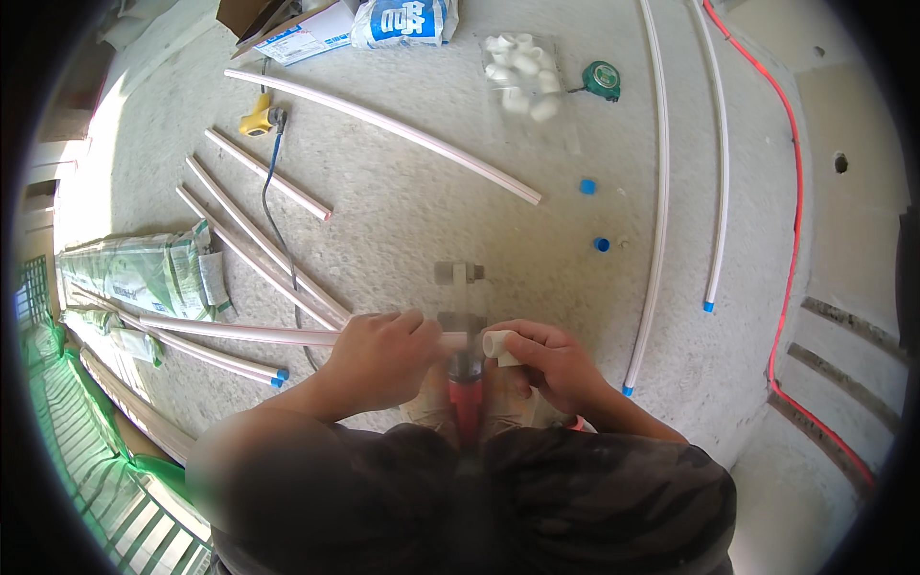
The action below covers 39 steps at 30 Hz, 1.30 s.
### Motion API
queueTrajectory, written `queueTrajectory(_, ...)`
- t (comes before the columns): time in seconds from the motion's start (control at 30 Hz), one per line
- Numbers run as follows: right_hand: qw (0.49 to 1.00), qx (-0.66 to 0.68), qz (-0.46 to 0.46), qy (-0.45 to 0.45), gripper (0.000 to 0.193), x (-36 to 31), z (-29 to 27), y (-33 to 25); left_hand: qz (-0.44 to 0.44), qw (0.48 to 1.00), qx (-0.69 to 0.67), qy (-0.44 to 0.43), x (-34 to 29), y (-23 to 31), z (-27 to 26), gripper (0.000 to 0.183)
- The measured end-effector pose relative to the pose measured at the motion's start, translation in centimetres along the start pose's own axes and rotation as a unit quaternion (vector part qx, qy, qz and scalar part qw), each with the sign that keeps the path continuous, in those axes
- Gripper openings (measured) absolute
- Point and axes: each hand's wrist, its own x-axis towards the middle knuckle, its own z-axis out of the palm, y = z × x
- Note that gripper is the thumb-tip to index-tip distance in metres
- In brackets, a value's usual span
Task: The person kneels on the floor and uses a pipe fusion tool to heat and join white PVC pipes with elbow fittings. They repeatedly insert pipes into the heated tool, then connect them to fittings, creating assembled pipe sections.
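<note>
My left hand [385,356] is wrapped round a long white plastic pipe [244,333], whose short end sticks out past the fingers toward the middle. In my right hand [558,362], pinched between thumb and fingers, is a white elbow fitting [496,347] with its round opening facing the pipe end. Between the two hands stands a pipe fusion heater [466,407] with a red handle. Its flat heating plate carries grey round sockets [448,273] at the far end, and more grey dies sit nearer to me. The hands partly hide whether pipe or fitting touches a die.
Loose white pipes [383,125] lie across the concrete floor. A bag of white fittings [524,77], a green tape measure [602,80] and blue caps [587,187] lie ahead. A dark cable [268,192] runs from a yellow socket block [257,117]. A red conduit [798,192] follows the right wall.
</note>
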Motion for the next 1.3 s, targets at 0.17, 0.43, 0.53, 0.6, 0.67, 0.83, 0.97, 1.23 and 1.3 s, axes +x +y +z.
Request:
queueTrajectory(0.17, 0.995, -0.095, -0.011, -0.012, 0.036, -0.2, 0.4, -0.5, -0.014, 0.999, 0.032, -0.021, -0.1, -0.1, 0.3, 0.013)
queueTrajectory(0.43, 0.972, -0.204, -0.114, 0.024, 0.04, -0.2, 0.7, 0.1, -0.034, 0.998, -0.031, -0.037, -0.2, -0.3, 0.4, 0.024)
queueTrajectory(0.53, 0.92, -0.319, -0.226, 0.03, 0.041, 0.1, 0.6, 0.9, -0.045, 0.995, -0.071, -0.06, -0.2, -0.6, 0.5, 0.026)
queueTrajectory(0.6, 0.884, -0.361, -0.296, 0.018, 0.042, 0.4, 0.5, 1.3, -0.061, 0.99, -0.103, -0.076, -0.1, -0.7, 0.6, 0.027)
queueTrajectory(0.67, 0.884, -0.368, -0.288, 0.014, 0.043, 0.5, 0.5, 1.4, -0.098, 0.981, -0.13, -0.106, 0.1, -0.9, 0.7, 0.029)
queueTrajectory(0.83, 0.872, -0.387, -0.299, 0.007, 0.044, 0.7, 0.4, 1.5, -0.15, 0.954, -0.219, -0.139, 0.3, -0.9, 0.2, 0.029)
queueTrajectory(0.97, 0.84, -0.425, -0.339, 0.003, 0.044, 0.9, 0.2, 1.6, -0.172, 0.932, -0.268, -0.173, 0.6, -1.1, -0.1, 0.029)
queueTrajectory(1.23, 0.825, -0.475, -0.306, -0.025, 0.045, 0.7, -0.2, 1.9, -0.178, 0.91, -0.313, -0.204, 0.3, -1.7, 0.9, 0.032)
queueTrajectory(1.3, 0.834, -0.473, -0.283, -0.035, 0.047, 0.7, -0.3, 2.1, -0.183, 0.907, -0.312, -0.217, 0.1, -1.7, 1.5, 0.033)
